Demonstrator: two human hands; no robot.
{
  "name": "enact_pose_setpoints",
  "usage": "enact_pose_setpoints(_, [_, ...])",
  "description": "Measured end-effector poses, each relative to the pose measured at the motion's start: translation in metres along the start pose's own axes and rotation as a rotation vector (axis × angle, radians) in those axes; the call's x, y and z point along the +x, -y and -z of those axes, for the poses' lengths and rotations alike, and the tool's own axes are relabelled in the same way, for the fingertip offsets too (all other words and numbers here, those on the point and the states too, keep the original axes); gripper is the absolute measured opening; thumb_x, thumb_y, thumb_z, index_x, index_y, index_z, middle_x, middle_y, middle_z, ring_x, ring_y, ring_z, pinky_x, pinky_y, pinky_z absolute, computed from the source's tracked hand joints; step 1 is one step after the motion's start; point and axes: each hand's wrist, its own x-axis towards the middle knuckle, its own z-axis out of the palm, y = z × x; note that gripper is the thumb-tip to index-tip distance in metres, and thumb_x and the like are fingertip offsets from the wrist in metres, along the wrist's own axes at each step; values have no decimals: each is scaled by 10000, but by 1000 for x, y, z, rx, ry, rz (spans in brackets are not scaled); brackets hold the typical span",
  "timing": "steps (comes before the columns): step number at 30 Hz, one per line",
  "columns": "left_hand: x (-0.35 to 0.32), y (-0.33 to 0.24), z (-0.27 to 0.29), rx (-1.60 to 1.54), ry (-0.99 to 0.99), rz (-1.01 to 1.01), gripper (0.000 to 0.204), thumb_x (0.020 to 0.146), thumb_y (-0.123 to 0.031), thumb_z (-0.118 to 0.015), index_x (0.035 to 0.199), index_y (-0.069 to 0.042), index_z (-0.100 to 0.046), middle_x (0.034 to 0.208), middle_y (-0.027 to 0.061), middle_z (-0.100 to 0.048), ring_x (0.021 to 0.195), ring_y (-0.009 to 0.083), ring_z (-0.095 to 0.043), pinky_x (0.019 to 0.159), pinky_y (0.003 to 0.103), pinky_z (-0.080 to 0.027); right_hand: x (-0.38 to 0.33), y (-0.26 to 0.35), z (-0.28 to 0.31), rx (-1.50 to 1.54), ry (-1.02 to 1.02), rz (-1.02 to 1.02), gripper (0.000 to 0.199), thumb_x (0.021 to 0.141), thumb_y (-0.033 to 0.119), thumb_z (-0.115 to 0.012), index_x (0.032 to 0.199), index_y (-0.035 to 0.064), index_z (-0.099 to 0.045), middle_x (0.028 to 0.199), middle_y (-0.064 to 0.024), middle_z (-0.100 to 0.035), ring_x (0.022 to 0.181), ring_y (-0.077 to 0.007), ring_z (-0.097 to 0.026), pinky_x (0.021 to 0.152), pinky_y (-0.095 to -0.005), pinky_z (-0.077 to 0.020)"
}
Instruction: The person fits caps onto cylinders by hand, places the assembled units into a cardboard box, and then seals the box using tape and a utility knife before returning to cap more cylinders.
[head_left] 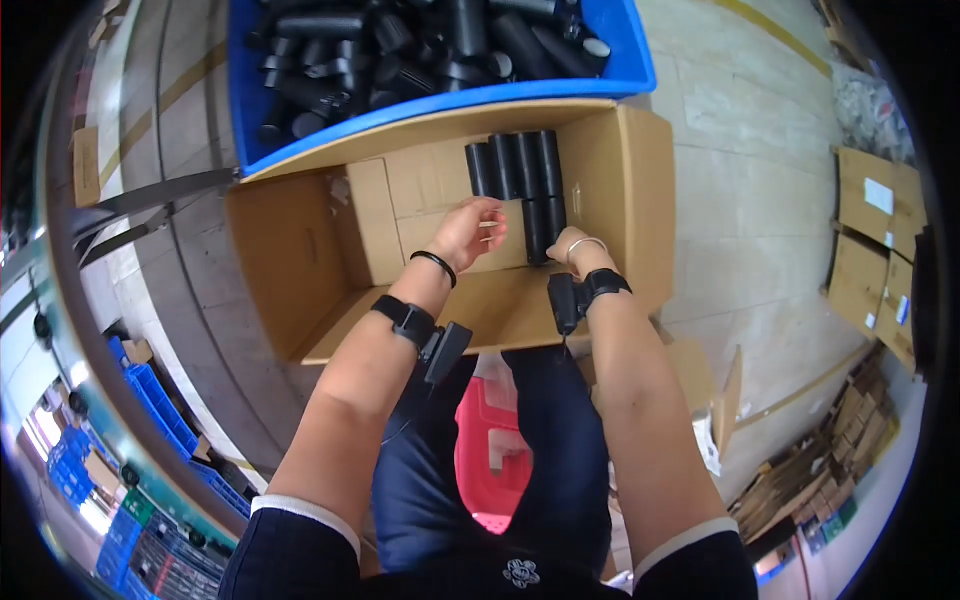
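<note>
An open cardboard box point(300, 260) lies in front of me with black tubes point(515, 165) lined up on its bottom at the far right. My right hand point(563, 243) reaches inside and grips a black tube point(545, 228) in a second row just below them. My left hand point(468, 230) hovers inside the box left of that tube, fingers apart and holding nothing. Both wrists carry black strapped devices.
A blue bin point(620, 70) full of black tubes stands just beyond the box. A red stool point(490, 440) shows between my legs. Flattened cardboard point(880, 240) lies on the floor at right, and blue crates point(160, 410) sit at lower left.
</note>
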Motion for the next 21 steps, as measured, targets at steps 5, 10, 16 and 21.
enact_pose_setpoints(5, [132, 53, 42, 220, -79, 163, 223, 923, -191, -537, 1089, -42, -546, 921, 70, -560, 799, 199, -592, 728, 335, -536, 146, -28, -44, -51, -89, -46, 396, 814, 154, -594, 1155, -48, -604, 1189, -272, -588, 1134, -393, -562, 962, -396, -462])
enact_pose_setpoints(10, [208, 118, 89, 443, 21, 190, 410, 873, -272, -620, 1201, -63, -493, 1019, 88, -581, 935, 198, -569, 780, 334, -509, 236, -38, -96, 362, -593, -42, 552, 764, 147, -687, 1246, -62, -520, 1213, -271, -569, 1151, -387, -546, 1004, -382, -435])
enact_pose_setpoints(16, [231, 163, 88, 261, 17, 16, 781, 845, -300, -711, 1442, -90, -252, 1364, 100, -444, 1236, 237, -440, 995, 359, -387, 283, -61, -143, 647, -199, 226, 825, 605, 169, -834, 1322, 34, -450, 1206, -164, -586, 1110, -292, -562, 961, -348, -438])
enact_pose_setpoints(21, [199, 140, 126, 94, 30, -145, 436, 826, -260, -737, 1164, -73, -533, 1041, 39, -604, 993, 156, -572, 868, 323, -488, 222, -20, -109, 861, 380, 636, 748, 692, 39, -737, 1365, 47, -410, 1231, -60, -536, 1138, -194, -496, 971, -310, -404])
